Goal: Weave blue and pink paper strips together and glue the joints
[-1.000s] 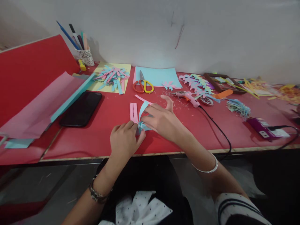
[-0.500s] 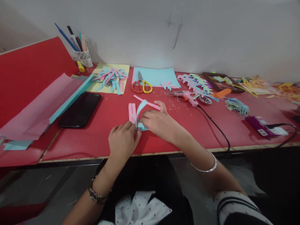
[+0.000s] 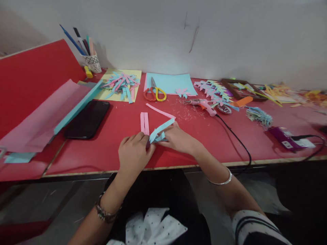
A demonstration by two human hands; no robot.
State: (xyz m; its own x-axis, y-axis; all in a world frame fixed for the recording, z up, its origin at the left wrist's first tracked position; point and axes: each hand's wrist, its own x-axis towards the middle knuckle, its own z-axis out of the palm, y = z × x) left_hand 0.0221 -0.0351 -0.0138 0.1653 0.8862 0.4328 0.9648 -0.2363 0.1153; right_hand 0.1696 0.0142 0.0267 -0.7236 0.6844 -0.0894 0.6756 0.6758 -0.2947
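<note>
Light-blue paper strips (image 3: 161, 128) bend between my two hands, low over the red table near its front edge. My left hand (image 3: 135, 148) is closed, its thumb and fingers pinching the strips' left end. My right hand (image 3: 177, 137) is curled round their right side, and its fingertips are partly hidden behind the paper. Just beyond my left hand lie two pink paper strips (image 3: 144, 123), side by side. A longer pink strip (image 3: 160, 111) slants across the table past my right hand.
Scissors (image 3: 154, 92) rest at the edge of blue paper sheets (image 3: 171, 81). A pink glue gun (image 3: 203, 103) with a black cord is at the right. A black phone (image 3: 88, 119) lies left. Cut strips (image 3: 121, 83) are heaped on yellow paper. A purple power strip (image 3: 286, 139) sits far right.
The upright blue strip has swung over to the right and now slants across toward my right hand. My right hand has shifted slightly and turned; my left hand has stayed put.
</note>
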